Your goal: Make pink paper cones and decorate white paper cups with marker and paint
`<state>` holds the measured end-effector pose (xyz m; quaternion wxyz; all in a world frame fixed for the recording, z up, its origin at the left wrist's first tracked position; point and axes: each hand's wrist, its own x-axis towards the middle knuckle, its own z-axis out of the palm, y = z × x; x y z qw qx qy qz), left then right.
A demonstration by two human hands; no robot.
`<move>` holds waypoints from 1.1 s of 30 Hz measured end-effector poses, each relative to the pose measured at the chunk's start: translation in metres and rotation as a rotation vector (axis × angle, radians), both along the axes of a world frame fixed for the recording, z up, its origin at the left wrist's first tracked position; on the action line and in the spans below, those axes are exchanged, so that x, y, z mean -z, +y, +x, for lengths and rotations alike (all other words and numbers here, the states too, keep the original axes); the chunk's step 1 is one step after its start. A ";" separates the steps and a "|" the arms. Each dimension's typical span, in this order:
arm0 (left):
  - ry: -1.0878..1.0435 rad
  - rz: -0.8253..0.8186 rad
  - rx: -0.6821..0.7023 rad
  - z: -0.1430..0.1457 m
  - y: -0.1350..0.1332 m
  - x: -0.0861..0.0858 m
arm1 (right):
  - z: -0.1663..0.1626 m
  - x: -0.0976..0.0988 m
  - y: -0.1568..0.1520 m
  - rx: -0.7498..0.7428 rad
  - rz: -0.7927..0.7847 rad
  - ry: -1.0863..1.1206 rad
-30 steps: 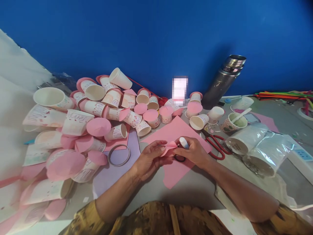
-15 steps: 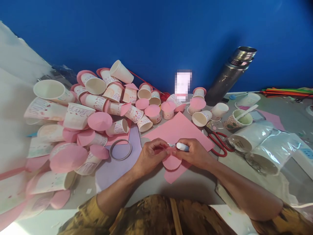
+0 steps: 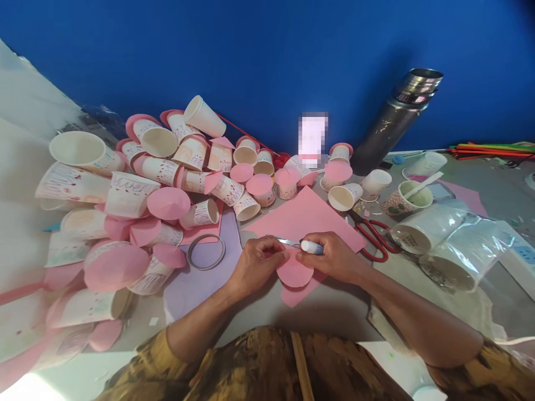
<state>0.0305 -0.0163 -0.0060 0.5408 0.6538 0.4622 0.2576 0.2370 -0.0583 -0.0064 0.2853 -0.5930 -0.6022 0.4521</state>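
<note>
Between my two hands is a pink paper disc [image 3: 295,273], its upper edge pinched at the left by the closed fingers of my left hand [image 3: 257,263]. My right hand [image 3: 334,257] is closed around a short white tube with a bluish end [image 3: 312,247], with its thumb tip at the disc's upper right edge. A thin silvery strip [image 3: 288,241] shows behind the disc between the hands; its kind I cannot make out. Under the hands lies a large pink paper sheet [image 3: 307,214], with part showing below the disc.
Decorated paper cups with pink discs [image 3: 169,203] are heaped at the left. Near them lies a grey ring [image 3: 206,267] on purple paper [image 3: 188,295]. Red-handled scissors [image 3: 376,239], bagged cups [image 3: 463,250] and a dark flask [image 3: 388,122] are on the right. A blue wall [image 3: 251,55] stands behind.
My hands have drawn slightly apart at the disc's upper edge, and more of the disc and the silvery strip shows. The view has shifted slightly.
</note>
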 end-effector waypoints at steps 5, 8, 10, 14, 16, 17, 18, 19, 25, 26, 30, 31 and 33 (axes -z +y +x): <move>-0.036 -0.059 -0.049 0.000 0.001 0.003 | 0.003 0.000 0.003 0.004 -0.002 0.033; -0.031 -0.073 -0.017 0.001 0.001 0.001 | 0.002 -0.001 0.002 0.001 0.003 0.010; -0.022 -0.070 0.021 0.000 0.001 0.000 | 0.000 -0.002 0.002 -0.003 0.002 -0.004; -0.004 -0.060 0.044 -0.001 0.000 0.001 | -0.001 -0.002 0.001 0.005 -0.001 0.020; 0.001 -0.052 0.016 -0.002 0.000 0.002 | 0.001 -0.002 0.001 0.013 0.001 0.050; 0.005 -0.050 0.002 -0.002 0.000 0.002 | 0.003 -0.003 0.002 0.021 -0.002 0.067; 0.009 -0.051 -0.011 -0.002 0.000 0.002 | 0.004 -0.004 0.002 0.034 -0.006 0.086; 0.012 -0.052 -0.021 -0.002 0.000 0.002 | 0.006 -0.005 0.003 0.051 -0.010 0.104; 0.031 0.034 -0.109 0.001 -0.003 -0.002 | 0.008 -0.006 0.005 0.049 -0.025 0.138; 0.037 0.041 -0.102 0.002 -0.003 -0.002 | 0.007 -0.004 0.004 0.032 -0.016 0.113; 0.025 -0.009 0.017 0.003 -0.006 0.000 | 0.001 0.002 0.001 0.012 0.046 -0.006; 0.029 -0.027 0.050 0.003 -0.007 0.001 | 0.000 0.003 0.000 0.005 0.051 -0.026; 0.051 -0.045 0.086 0.003 -0.008 0.002 | -0.002 0.002 -0.002 -0.012 0.058 -0.047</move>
